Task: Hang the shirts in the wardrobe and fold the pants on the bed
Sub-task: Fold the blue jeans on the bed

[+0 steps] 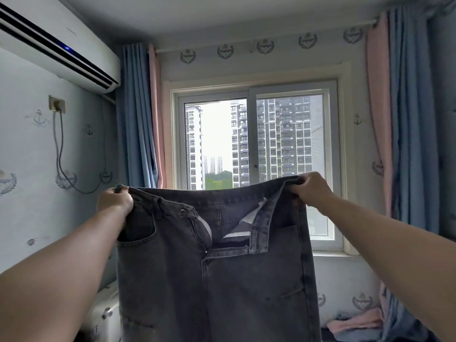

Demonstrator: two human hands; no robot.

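Note:
A pair of dark grey jeans (222,280) hangs in the air in front of me, held up by the waistband with its front facing me. The fly is unzipped and the button undone, so the right waistband flap folds over. My left hand (114,201) grips the left end of the waistband. My right hand (311,187) grips the right end, slightly higher. The legs drop out of view below the frame. No bed or wardrobe is visible.
A window (254,144) is straight ahead, flanked by blue and pink curtains (140,119). An air conditioner (49,45) hangs on the left wall above a socket and cable. A white cabinet (106,314) stands low left. Pink and blue cloth (355,324) lies low right.

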